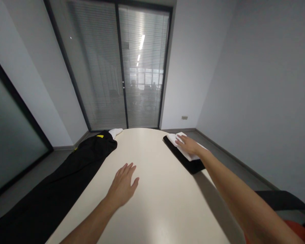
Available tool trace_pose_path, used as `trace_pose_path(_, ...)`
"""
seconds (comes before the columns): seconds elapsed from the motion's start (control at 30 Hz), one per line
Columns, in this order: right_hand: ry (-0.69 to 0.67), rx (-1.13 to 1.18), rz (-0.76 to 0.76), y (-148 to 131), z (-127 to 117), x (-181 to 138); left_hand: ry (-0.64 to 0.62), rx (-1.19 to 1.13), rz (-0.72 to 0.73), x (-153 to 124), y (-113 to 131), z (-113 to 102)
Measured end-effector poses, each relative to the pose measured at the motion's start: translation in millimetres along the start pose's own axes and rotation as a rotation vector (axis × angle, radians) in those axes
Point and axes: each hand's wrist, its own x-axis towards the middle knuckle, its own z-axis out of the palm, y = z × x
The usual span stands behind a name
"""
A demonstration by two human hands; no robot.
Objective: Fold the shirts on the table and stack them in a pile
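My left hand (122, 185) is over the pale table (149, 169), fingers stretched out and thumb apart, holding nothing. At the table's right side, my right hand (189, 145) lies with spread fingers on a folded white cloth (191, 157). Under that cloth is a folded black cloth (179, 156), its dark edge showing on the near side and to the left. Along the left edge of the table lies a black garment (76, 169) with small yellow patches. A white cloth piece (115, 132) sticks out from its far end.
A glass partition with blinds (144, 98) stands beyond the table's far edge. A wall socket (184, 117) sits low on the back wall. At the lower right is a black chair part (282, 200). The black garment hangs past the table's left edge.
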Motion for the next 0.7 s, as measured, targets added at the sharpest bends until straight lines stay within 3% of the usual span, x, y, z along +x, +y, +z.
trace_pose_path(0.07,-0.147,-0.023,0.023,-13.8,9.7,-8.9,0.008,-0.014,-0.004,-0.4,-0.6,-0.2)
trace_pose_path(0.13,-0.193,-0.068,0.049,-25.0,13.0,-17.3,0.015,-0.034,-0.006,-1.5,-1.9,0.4)
trace_pose_path(0.27,-0.018,-0.153,0.016,-53.6,3.8,-30.5,0.022,-0.047,0.001,-3.9,-2.9,2.3)
trace_pose_path(0.43,0.216,0.055,-0.161,-111.4,15.8,-52.4,0.094,-0.010,-0.033,-0.8,-4.4,-5.8)
trace_pose_path(0.6,0.193,0.167,-0.220,-135.0,56.6,-70.2,0.352,0.268,-0.310,2.8,-37.8,-29.5)
trace_pose_path(0.7,0.180,0.243,-0.251,-129.1,64.6,-71.3,0.347,0.366,-0.497,0.8,-68.2,-35.9)
